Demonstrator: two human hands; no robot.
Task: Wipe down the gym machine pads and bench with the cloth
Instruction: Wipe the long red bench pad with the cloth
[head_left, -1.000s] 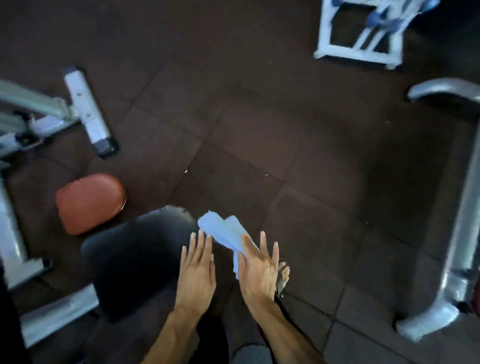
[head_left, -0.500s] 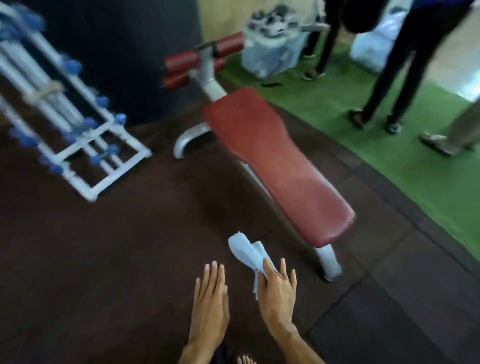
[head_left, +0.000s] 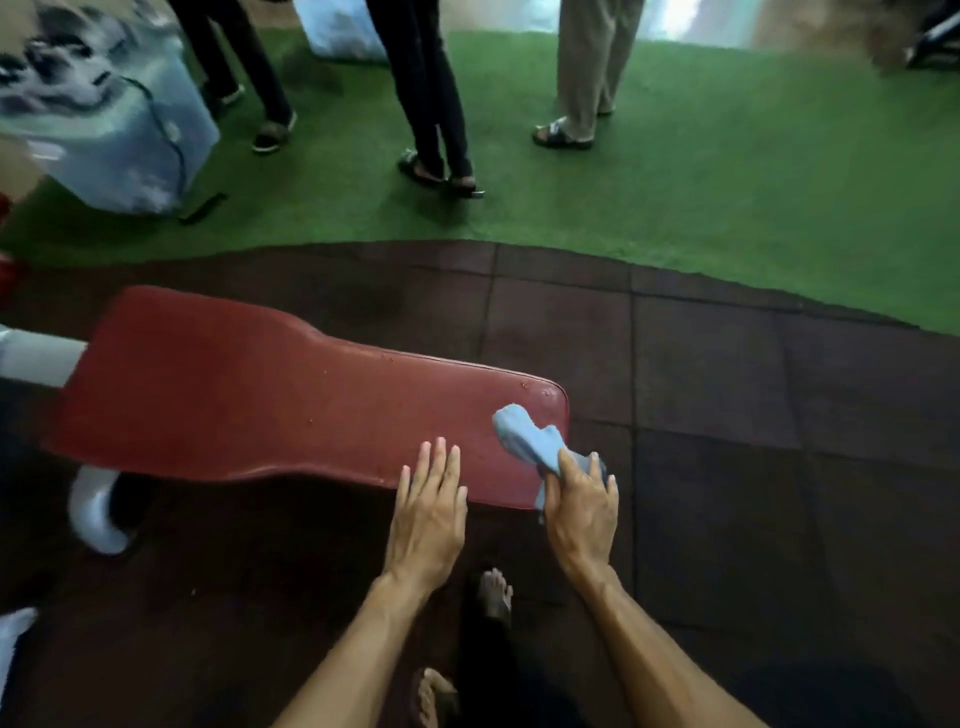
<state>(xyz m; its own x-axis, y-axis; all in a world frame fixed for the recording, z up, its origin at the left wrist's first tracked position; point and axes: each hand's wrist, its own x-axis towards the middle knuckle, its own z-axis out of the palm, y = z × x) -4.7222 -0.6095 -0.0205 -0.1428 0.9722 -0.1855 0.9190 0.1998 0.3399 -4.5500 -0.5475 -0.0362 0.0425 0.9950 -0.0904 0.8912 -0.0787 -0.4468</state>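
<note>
A long red padded bench (head_left: 249, 395) lies across the left and middle of the view on white metal legs (head_left: 96, 512). My right hand (head_left: 582, 506) grips a light blue cloth (head_left: 530, 439), whose free end rests on the bench's right end. My left hand (head_left: 428, 506) is flat with fingers apart at the bench's near edge, just left of the cloth, holding nothing.
Dark rubber floor tiles (head_left: 727, 415) surround the bench, meeting green turf (head_left: 727, 182) behind. Three people's legs (head_left: 431, 104) stand on the turf. A plastic-wrapped bundle (head_left: 104, 119) sits at the back left. My bare feet (head_left: 493, 592) are below the hands.
The view swung from a black seat and dark floor to the red bench. The bench now lies close under my hands, and the cloth has come down onto its right end.
</note>
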